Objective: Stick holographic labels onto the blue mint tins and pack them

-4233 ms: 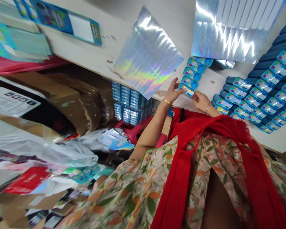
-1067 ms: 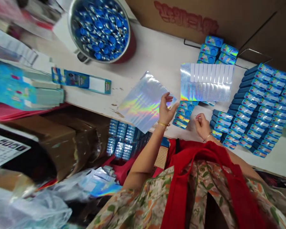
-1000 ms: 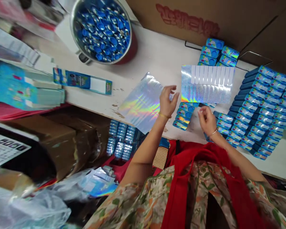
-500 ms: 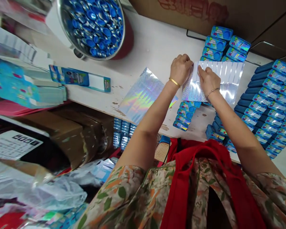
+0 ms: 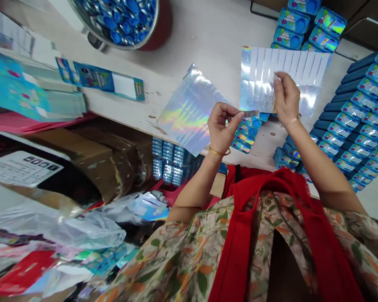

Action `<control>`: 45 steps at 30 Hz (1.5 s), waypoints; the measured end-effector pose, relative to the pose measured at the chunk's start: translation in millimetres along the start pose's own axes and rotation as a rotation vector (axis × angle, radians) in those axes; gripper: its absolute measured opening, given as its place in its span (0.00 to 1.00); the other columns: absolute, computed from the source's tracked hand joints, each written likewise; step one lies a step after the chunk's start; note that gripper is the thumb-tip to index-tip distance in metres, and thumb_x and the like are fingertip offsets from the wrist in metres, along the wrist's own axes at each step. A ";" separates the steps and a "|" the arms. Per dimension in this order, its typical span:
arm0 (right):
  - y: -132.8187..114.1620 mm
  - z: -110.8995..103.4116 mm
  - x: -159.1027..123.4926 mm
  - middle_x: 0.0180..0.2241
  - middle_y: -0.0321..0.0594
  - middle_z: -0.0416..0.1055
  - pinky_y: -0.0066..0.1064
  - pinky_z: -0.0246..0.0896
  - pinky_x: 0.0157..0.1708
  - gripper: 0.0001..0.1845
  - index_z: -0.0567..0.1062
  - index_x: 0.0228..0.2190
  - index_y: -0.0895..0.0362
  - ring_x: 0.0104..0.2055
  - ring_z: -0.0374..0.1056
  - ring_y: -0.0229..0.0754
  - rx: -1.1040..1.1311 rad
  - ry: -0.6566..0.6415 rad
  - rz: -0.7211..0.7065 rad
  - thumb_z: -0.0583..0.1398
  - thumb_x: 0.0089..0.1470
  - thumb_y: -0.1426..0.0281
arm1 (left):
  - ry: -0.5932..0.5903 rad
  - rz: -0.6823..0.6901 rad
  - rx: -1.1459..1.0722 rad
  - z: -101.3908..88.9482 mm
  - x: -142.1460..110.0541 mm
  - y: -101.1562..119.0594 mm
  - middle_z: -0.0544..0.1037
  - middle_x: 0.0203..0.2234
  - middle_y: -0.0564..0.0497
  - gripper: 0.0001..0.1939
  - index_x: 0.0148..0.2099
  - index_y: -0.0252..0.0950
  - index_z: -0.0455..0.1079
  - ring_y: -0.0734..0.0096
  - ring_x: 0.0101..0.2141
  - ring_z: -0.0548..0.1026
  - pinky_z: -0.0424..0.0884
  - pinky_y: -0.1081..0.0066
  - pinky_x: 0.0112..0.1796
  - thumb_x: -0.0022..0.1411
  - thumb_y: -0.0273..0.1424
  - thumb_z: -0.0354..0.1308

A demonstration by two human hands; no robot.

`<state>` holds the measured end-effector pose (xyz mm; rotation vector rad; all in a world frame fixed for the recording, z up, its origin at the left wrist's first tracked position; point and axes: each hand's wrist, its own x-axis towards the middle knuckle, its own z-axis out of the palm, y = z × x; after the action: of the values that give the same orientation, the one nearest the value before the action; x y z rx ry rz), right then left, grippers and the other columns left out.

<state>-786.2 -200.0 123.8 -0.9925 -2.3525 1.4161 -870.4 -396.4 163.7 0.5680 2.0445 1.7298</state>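
Stacks of teal cartons [image 5: 15, 88] run off the left edge of my view, so I can't count them. Below, one white label [image 5: 25, 167] carries four dark icons; its smaller print is unreadable to me. Beside the cartons lies one open blue display box [image 5: 96, 78] reading "CARAMELO", its second word unclear. One metal pot [image 5: 162, 25] of blue caps is cut off at the top of my feed. Under the bench [image 5: 198, 42], packs of blue tins [image 5: 168, 161] sit partly in shadow.

Two holographic sheets lie on the bench: the left sheet [image 5: 189, 109] at a slant, partly behind my left hand [image 5: 241, 113], whose thumb and fingers are clamped on one narrow silver strip [image 5: 251, 113]. Just beyond it, about four tins of a short row [image 5: 244, 140] show, the rest covered. The right sheet [image 5: 255, 75] bears white strips, partly hidden by my right hand [image 5: 276, 76]; its fingertips are together over the sheet, though I can't tell whether they grip anything. Past its upper edge, more "CARAMELO" tins [image 5: 292, 21] stand in two columns, cropped above. Dense rows of tins [image 5: 362, 126] overlap uncountably at far right.
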 end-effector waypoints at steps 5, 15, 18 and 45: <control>-11.4 3.3 -100.1 0.25 0.34 0.68 0.29 0.61 0.26 0.41 0.74 0.35 0.53 0.25 0.65 0.35 0.432 -0.145 0.378 0.46 0.52 0.30 | -0.015 -0.300 -0.212 11.3 -33.6 -17.8 0.71 0.23 0.58 0.25 0.32 0.39 0.67 0.82 0.23 0.68 0.66 0.77 0.26 0.51 0.51 0.73; 14.0 36.2 -127.1 0.21 0.30 0.64 0.30 0.55 0.25 0.35 0.66 0.27 0.53 0.23 0.58 0.33 0.439 -0.065 0.401 0.59 0.45 0.32 | -0.011 -0.348 -0.035 8.7 -43.9 -61.0 0.68 0.21 0.59 0.20 0.28 0.37 0.67 0.81 0.22 0.64 0.61 0.77 0.25 0.52 0.43 0.74; 17.8 36.3 -131.1 0.22 0.29 0.62 0.29 0.53 0.24 0.36 0.67 0.29 0.52 0.23 0.57 0.32 0.437 0.005 0.451 0.57 0.46 0.31 | -0.060 -0.377 -0.090 6.2 -39.3 -56.3 0.67 0.20 0.59 0.19 0.29 0.37 0.66 0.81 0.22 0.64 0.61 0.77 0.24 0.53 0.41 0.73; 44.5 71.3 -134.7 0.22 0.27 0.56 0.32 0.53 0.28 0.34 0.63 0.30 0.50 0.25 0.53 0.35 0.422 -0.037 0.487 0.56 0.47 0.31 | 0.000 -0.258 0.302 6.8 -41.9 -89.4 0.70 0.44 0.46 0.24 0.39 0.40 0.66 0.55 0.52 0.68 0.68 0.60 0.50 0.51 0.48 0.72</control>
<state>-702.1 -323.4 69.7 -1.4674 -1.7730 2.0029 -836.0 -427.3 76.1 0.3705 2.2819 1.2862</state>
